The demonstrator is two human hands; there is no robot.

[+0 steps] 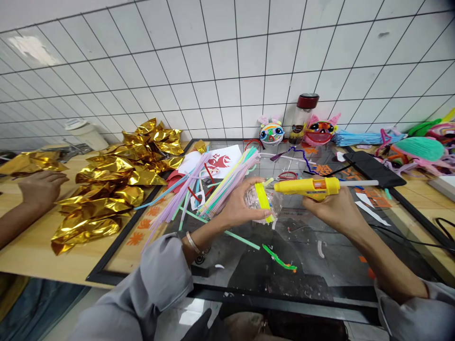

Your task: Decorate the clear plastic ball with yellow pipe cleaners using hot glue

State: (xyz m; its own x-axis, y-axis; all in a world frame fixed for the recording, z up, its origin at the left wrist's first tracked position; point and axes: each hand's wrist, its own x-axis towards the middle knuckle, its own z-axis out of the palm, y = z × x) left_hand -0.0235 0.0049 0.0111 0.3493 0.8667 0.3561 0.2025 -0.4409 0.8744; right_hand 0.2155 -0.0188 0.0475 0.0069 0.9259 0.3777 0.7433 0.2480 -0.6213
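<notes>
My left hand (238,202) is closed around a clear, rounded plastic piece (275,201), with a bright yellow strip (263,202) running across it. In my right hand (329,208) is a yellow hot glue gun (307,187), its nozzle pointing left at the top of the plastic piece. A white glue stick (368,183) sticks out of the gun's back end. Whether nozzle and strip touch, I cannot tell. Bundles of pastel strips (231,182) lie just beyond my left hand, and a bent green strip (279,258) lies nearer to me.
Gold foil pieces (103,203) cover the left side, near another person's hand (40,189). Along the tiled wall stand two decorated animal faces (272,132) and a lidded glass bottle (302,121). A black phone (375,168) and a dark cable (408,239) lie on the right.
</notes>
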